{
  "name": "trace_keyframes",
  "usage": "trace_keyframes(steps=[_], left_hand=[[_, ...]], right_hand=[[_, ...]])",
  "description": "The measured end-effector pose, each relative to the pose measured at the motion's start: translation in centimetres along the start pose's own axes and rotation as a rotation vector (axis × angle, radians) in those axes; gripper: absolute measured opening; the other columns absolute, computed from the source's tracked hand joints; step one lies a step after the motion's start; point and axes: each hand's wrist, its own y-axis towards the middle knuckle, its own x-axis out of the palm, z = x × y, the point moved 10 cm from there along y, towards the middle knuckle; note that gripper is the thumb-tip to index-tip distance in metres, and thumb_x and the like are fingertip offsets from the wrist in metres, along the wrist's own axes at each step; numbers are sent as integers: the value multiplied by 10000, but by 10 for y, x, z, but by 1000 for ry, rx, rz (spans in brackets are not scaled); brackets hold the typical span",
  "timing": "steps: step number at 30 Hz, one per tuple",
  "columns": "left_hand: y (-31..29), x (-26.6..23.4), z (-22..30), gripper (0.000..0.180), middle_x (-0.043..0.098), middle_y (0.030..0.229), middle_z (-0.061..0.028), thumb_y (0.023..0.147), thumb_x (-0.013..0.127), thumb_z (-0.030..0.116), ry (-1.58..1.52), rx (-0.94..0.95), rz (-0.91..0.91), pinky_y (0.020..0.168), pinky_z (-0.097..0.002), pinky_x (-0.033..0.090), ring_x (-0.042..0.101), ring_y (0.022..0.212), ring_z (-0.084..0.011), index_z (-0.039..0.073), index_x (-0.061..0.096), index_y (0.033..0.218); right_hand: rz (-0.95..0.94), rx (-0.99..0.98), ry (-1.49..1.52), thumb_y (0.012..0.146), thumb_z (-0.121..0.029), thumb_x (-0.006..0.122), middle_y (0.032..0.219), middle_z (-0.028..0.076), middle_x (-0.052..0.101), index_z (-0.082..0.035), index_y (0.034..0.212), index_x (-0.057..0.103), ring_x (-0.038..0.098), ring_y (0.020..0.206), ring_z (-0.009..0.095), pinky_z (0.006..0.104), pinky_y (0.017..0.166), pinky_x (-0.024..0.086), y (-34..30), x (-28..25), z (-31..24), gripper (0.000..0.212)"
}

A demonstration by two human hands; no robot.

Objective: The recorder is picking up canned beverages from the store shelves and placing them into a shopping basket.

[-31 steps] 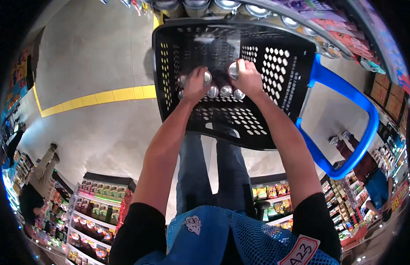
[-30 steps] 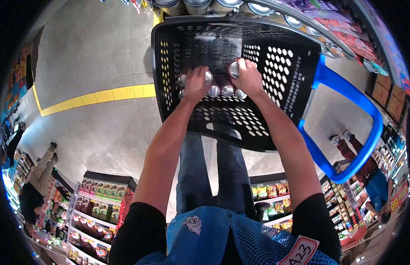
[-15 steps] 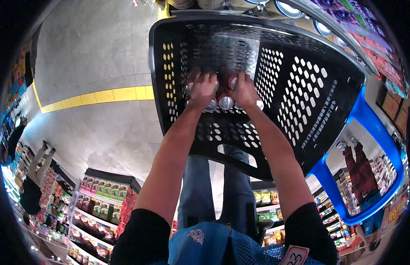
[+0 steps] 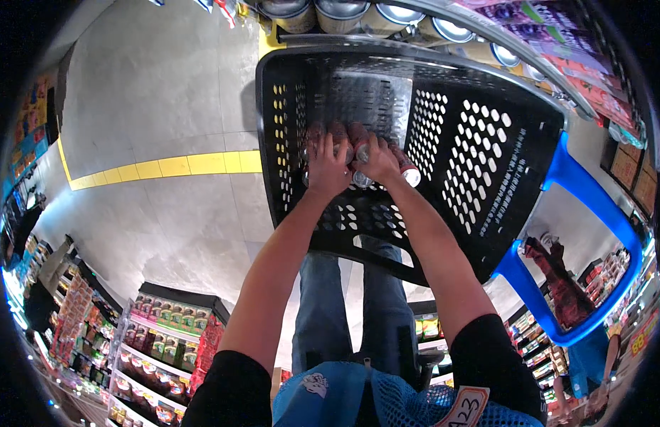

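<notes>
Several dark red drink cans with silver ends lie close together at the bottom of a black perforated shopping cart (image 4: 479, 160). My left hand (image 4: 328, 162) is over the left-hand cans, its fingers curved around one. Just beside it, my right hand (image 4: 378, 160) grips another can (image 4: 362, 151), whose silver end shows by the thumb. One can (image 4: 409, 174) lies tilted to the right of my right hand, its end facing me. Another silver can end (image 4: 362, 179) shows below and between my hands. The hands and wrists hide much of the remaining cans.
A blue handle (image 4: 632, 235) is fixed to the cart's right side. Large tins (image 4: 342, 13) and packaged goods stand on a shelf along the far side. A stocked shelf (image 4: 155, 341) is at the lower left. Another person (image 4: 568, 292) stands beyond the handle.
My right hand has moved left, close to my left hand. The cans under it have shifted left, and one can now lies apart at the right. The cart sits slightly lower in view.
</notes>
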Motion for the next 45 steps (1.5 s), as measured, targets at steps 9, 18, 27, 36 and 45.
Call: trace_keyframes(steps=[9,18,27,36,45], left_hand=[[-78,-111,50,584,575,1130,-213,749,682,223,-445,-155,-309,893,-452,464,578,1020,-378,27,463,1255],[-64,-399,140,366,664,1029,-133,842,652,224,-774,40,-75,838,-332,494,658,931,-230,47,597,1158],[43,-762,209,440,630,981,-174,792,665,209,-558,424,637,821,-349,508,635,894,-276,1,552,1164],[179,-894,273,474,586,1228,-143,826,554,405,149,524,854,1013,-415,380,511,1178,-333,121,593,1203],[177,-907,261,427,601,1141,-115,889,464,385,156,397,1019,981,-392,380,532,1107,-281,107,574,1194]], right_hand=[[90,-59,81,777,-355,680,1418,238,329,-41,1390,314,366,1283,404,435,1006,398,-90,-43,9,780],[16,-62,307,767,-429,657,900,157,679,-40,1101,621,661,877,294,377,793,508,-225,-137,-29,514],[121,-404,514,851,-257,677,1037,103,663,-16,1176,587,615,971,162,295,874,480,-293,-278,-152,415],[211,-691,630,874,-155,652,1002,38,649,15,1194,550,575,878,70,242,849,468,-423,-415,-248,376],[231,-761,580,852,-164,671,1042,94,651,-30,1232,540,607,950,130,288,858,486,-461,-432,-229,424]])
